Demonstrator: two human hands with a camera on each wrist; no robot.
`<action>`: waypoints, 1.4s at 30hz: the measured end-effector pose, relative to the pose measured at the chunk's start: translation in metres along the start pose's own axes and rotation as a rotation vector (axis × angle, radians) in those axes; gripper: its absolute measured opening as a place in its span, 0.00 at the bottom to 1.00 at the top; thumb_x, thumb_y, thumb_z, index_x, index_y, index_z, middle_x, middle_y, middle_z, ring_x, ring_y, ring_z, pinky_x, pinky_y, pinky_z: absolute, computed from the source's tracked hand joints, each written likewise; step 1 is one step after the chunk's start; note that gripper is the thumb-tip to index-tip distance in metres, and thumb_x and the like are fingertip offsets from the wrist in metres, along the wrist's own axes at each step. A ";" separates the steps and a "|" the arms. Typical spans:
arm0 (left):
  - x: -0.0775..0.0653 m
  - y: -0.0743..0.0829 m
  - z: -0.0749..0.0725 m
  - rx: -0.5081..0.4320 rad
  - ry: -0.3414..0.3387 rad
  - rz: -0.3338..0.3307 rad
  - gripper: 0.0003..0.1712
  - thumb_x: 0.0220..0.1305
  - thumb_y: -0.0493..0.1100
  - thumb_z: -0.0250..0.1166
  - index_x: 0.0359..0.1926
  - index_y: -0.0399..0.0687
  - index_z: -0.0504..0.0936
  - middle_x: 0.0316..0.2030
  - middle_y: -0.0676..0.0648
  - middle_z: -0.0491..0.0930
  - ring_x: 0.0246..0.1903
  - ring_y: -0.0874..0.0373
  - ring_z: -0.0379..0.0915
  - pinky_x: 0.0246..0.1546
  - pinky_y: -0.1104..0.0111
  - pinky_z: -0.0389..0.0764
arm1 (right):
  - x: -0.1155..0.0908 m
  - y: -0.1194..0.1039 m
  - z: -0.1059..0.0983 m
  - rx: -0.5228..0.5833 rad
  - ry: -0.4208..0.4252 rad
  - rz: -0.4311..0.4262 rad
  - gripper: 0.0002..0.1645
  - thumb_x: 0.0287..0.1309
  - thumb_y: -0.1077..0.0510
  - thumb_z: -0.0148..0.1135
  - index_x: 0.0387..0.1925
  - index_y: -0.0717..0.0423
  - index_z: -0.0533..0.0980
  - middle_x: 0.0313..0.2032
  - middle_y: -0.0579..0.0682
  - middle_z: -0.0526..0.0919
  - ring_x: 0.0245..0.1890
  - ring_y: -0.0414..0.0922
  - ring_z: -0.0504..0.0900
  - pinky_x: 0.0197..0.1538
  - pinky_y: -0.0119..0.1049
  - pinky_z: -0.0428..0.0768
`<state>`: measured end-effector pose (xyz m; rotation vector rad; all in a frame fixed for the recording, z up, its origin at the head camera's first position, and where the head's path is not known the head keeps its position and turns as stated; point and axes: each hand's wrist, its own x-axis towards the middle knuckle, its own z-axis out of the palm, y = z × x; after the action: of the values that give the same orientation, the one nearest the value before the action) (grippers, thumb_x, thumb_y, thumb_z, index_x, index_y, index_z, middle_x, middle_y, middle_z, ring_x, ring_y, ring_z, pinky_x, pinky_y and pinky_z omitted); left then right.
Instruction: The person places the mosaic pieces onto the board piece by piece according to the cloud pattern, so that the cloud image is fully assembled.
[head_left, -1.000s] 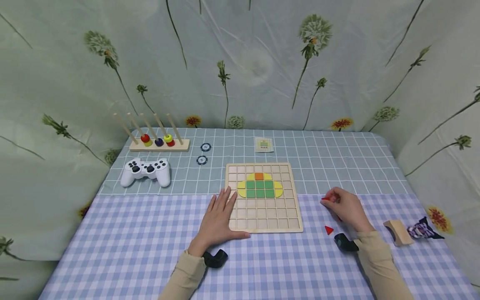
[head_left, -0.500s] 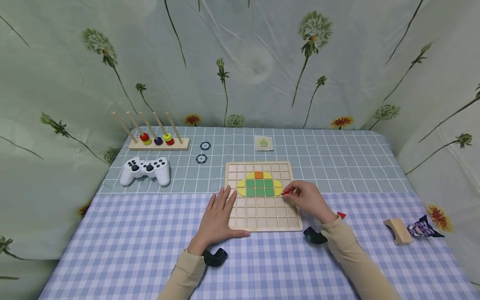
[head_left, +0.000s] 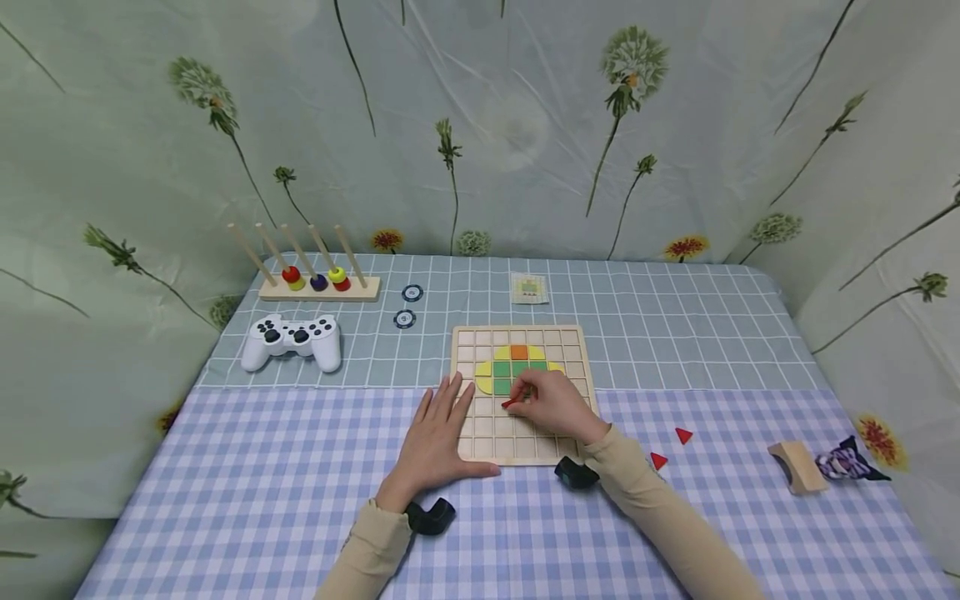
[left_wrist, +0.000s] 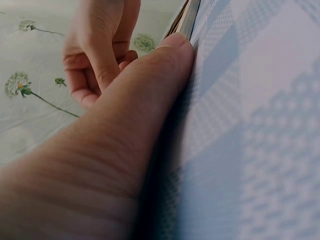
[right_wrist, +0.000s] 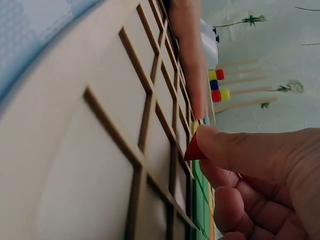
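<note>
A wooden grid board (head_left: 480, 446) lies mid-table, with green squares (head_left: 502, 385), an orange square (head_left: 519, 352) and yellow rounded pieces (head_left: 483, 385) set in its cells. The left hand (head_left: 435, 437) rests flat with spread fingers on the board's left edge, its thumb along the near edge. Over the board, the right hand (head_left: 551, 406) pinches a red triangle (right_wrist: 194, 149) between thumb and finger, just below the green rows. That hand hides some of the green and yellow pieces. Two more red triangles (head_left: 683, 435) lie on the checked cloth to the right.
A picture card (head_left: 529, 289) lies behind the board. At the back left are a peg stand with coloured beads (head_left: 318, 289), a white game controller (head_left: 291, 342) and two round chips (head_left: 405, 319). A wooden arch block (head_left: 797, 467) and a purple wrapped item (head_left: 843, 460) sit far right.
The right hand has picked up a red triangle from the cloth at the right and carried it left over the board. The left hand has stayed in place.
</note>
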<state>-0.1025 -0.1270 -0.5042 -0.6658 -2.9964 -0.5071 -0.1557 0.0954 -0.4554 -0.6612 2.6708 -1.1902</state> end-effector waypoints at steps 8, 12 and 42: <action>0.000 0.000 0.000 0.008 0.008 0.003 0.72 0.38 0.86 0.53 0.75 0.48 0.47 0.74 0.44 0.40 0.72 0.51 0.30 0.69 0.58 0.35 | 0.007 -0.002 0.009 0.011 -0.012 -0.021 0.07 0.48 0.59 0.73 0.25 0.50 0.80 0.21 0.37 0.78 0.20 0.36 0.72 0.25 0.31 0.72; 0.000 0.001 0.000 0.004 0.010 0.005 0.71 0.38 0.85 0.55 0.75 0.47 0.47 0.74 0.43 0.40 0.72 0.51 0.31 0.69 0.58 0.35 | 0.007 -0.002 0.013 -0.003 -0.011 -0.001 0.05 0.51 0.59 0.72 0.26 0.50 0.81 0.22 0.36 0.78 0.21 0.35 0.73 0.26 0.31 0.73; 0.000 0.001 -0.001 -0.002 -0.006 -0.005 0.72 0.37 0.85 0.57 0.75 0.47 0.46 0.74 0.44 0.39 0.72 0.51 0.29 0.69 0.59 0.33 | -0.060 0.037 -0.063 -0.222 0.245 0.123 0.05 0.50 0.57 0.72 0.29 0.51 0.83 0.26 0.41 0.78 0.22 0.39 0.69 0.23 0.34 0.68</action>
<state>-0.1016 -0.1264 -0.5030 -0.6607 -3.0044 -0.5090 -0.1329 0.1861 -0.4428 -0.3927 3.0281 -1.0120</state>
